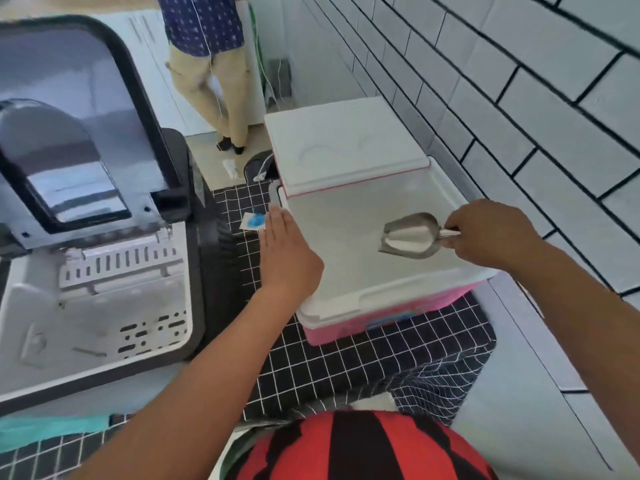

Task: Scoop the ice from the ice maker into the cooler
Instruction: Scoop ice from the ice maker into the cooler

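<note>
Over cooler (388,299): right hand (485,233) grips scoop (412,235) handle; left hand (284,251) flat, fingers straight.

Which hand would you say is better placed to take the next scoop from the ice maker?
Probably right: the right hand already grips the scoop over the cooler; the left hand lies flat, empty.

Left hand (284,251): centre of the frame, palm down, fingers (275,220) straight and held together, pointing toward the top of the frame. Left forearm extends from the lower left. Right hand (491,233): right of centre, fingers curled in a grip, knuckles up. Right forearm enters from the right edge.
</note>
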`<state>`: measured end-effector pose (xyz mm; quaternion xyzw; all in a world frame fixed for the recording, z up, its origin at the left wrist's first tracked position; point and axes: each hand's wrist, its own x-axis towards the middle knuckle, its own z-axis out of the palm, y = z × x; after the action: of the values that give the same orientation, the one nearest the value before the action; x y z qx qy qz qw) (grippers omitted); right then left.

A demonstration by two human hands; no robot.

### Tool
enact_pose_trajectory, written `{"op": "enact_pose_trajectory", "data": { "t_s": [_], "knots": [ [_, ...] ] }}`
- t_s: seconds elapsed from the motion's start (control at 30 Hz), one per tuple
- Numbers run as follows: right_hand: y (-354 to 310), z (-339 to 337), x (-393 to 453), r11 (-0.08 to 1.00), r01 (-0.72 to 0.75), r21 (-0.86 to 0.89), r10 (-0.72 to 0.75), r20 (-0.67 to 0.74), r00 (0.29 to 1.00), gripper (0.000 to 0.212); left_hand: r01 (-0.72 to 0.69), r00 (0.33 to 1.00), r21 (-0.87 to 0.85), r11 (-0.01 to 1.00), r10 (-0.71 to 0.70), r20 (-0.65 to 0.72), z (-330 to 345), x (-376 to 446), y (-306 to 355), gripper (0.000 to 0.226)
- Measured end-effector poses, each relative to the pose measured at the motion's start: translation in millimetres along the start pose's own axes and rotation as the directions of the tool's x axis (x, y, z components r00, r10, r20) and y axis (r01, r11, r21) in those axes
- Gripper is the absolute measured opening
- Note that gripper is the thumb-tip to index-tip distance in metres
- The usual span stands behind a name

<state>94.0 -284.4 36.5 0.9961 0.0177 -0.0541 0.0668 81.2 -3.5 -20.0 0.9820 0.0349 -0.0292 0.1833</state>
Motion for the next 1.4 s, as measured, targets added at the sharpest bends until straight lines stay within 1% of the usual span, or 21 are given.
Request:
{"op": "enact_pose_trajectory", "data": {
  "t_s": [0.2,0.3,0.4,0.47,0.57,0.63,0.73,0.83,0.87,0.93,1.0,1.07,1.17,1.23,1.33,1.4],
  "knots": [
    [4,-8,9,0.997,0.042,0.057,-0.044,0.036,0.998,0.017,-0.015,1.0,-0.046,0.999,0.014,-0.016,-4,-3,-1,0.075],
    [-4,-18,9,0.986,0.083,0.142,-0.087,0.019,0.996,0.021,-0.038,0.999,-0.102,0.994,0.034,-0.042,-13,-4,-2,0.069],
    [-24,-35,7,0.953,0.161,0.257,-0.16,-0.026,0.987,0.023,-0.086,0.989,-0.273,0.958,0.048,-0.142,-36,-11,-11,0.051],
    [-42,-47,4,0.917,0.214,0.335,-0.206,-0.061,0.977,0.023,-0.107,0.969,-0.287,0.952,0.036,-0.243,-55,-19,-25,0.048],
    [-79,-63,1,0.859,0.285,0.426,-0.272,-0.091,0.958,0.027,-0.055,0.919,-0.242,0.969,-0.045,-0.391,-86,-36,-61,0.044],
    [-110,-73,-3,0.821,0.332,0.465,-0.323,-0.101,0.941,0.03,-0.001,0.887,-0.247,0.969,-0.113,-0.448,-107,-52,-95,0.039],
    [-156,-90,-14,0.762,0.395,0.513,-0.399,-0.108,0.911,0.024,0.064,0.853,-0.245,0.967,-0.18,-0.49,-131,-78,-149,0.034],
    [-201,-111,-29,0.7,0.442,0.561,-0.47,-0.104,0.876,0.021,0.163,0.819,-0.253,0.954,-0.274,-0.504,-142,-105,-204,0.036],
    [-214,-116,-34,0.697,0.456,0.554,-0.501,-0.079,0.862,0.021,0.21,0.82,-0.258,0.943,-0.314,-0.479,-144,-111,-222,0.039],
    [-243,-124,-40,0.73,0.517,0.447,-0.566,-0.029,0.824,0.025,0.285,0.847,-0.253,0.925,-0.366,-0.385,-146,-116,-252,0.049],
    [-271,-129,-44,0.766,0.57,0.297,-0.599,0.006,0.801,0.027,0.271,0.894,-0.231,0.934,-0.333,-0.3,-147,-116,-273,0.057],
    [-297,-128,-45,0.789,0.596,0.151,-0.606,0.025,0.795,0.023,0.206,0.934,-0.217,0.954,-0.257,-0.246,-146,-112,-285,0.06],
    [-334,-121,-47,0.777,0.622,-0.096,-0.617,0.075,0.783,0.008,0.162,0.949,-0.24,0.957,-0.218,-0.23,-142,-107,-295,0.063],
    [-355,-116,-50,0.765,0.613,-0.2,-0.6,0.127,0.79,0.004,0.147,0.947,-0.268,0.952,-0.214,-0.241,-138,-104,-299,0.063],
    [-381,-104,-50,0.761,0.587,-0.277,-0.569,0.149,0.809,0.029,0.116,0.946,-0.302,0.946,-0.198,-0.257,-132,-103,-303,0.064],
    [-393,-95,-47,0.779,0.573,-0.254,-0.552,0.158,0.819,0.032,0.099,0.944,-0.314,0.944,-0.189,-0.27,-130,-103,-305,0.065]
  ]
}}
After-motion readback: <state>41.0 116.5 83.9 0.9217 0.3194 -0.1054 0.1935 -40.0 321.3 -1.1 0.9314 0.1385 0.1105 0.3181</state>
